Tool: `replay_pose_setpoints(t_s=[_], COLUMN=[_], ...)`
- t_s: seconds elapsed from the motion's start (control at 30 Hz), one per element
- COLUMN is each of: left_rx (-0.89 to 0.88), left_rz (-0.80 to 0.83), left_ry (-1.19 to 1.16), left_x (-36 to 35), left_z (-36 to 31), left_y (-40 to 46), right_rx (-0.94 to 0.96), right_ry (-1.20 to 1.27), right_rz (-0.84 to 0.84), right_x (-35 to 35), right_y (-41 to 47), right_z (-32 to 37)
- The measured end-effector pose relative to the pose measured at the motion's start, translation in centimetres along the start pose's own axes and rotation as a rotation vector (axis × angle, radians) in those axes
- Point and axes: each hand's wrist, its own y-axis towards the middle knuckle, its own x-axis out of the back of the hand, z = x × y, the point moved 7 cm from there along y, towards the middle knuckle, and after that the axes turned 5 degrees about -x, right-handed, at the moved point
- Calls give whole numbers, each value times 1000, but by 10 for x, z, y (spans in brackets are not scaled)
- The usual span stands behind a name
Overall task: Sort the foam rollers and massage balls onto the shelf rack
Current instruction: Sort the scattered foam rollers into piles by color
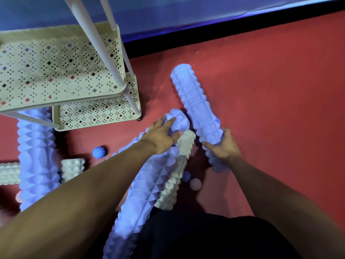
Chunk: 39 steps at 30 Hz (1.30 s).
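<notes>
My right hand [223, 145] grips the near end of a pale blue knobbly foam roller [194, 101] that points up and away over the red floor. My left hand [161, 135] lies on the top end of a long blue diamond-textured roller [147, 184], fingers spread over it. A cream roller [177, 171] lies just right of that one. Another blue roller [36, 156] leans under the cream shelf rack [56, 71]. A blue spiky ball [99, 152] sits on the floor; a pale blue ball [186, 176] and a pinkish ball [195, 184] rest near the cream roller.
The rack's white poles [97, 40] rise at the upper left, with a lower perforated shelf [97, 113] beneath. Two short cream rollers [72, 168] lie at the left. A dark skirting and blue wall [205, 19] run along the back. Red floor [270, 90] spreads right.
</notes>
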Motion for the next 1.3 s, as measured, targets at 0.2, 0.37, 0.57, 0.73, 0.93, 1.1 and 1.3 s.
replay_pose_setpoints(t_s=[0.2,0.37,0.57,0.73,0.93,1.1,1.3], left_rx=[99,138,125,122,136,146,117], left_rz=[29,6,-21,-7,-6,-33,-110], left_ry=[8,20,-2,-13,-60,-150,-283], left_x=[-6,-2,2,-3,-5,-3,-2], left_z=[14,11,3,8,8,10,27], left_y=[3,-2,-5,3,2,1,-6], right_rx=[19,-241,-125,43,-54,-45,10], right_ry=[171,48,231,300,-14,36,84], right_rz=[-224,-192,-35,18,-46,-10,15], right_x=[45,55,28,29,36,16,7], right_y=[11,29,17,13,33,40,36], right_z=[3,-25,-18,9,9,13,14])
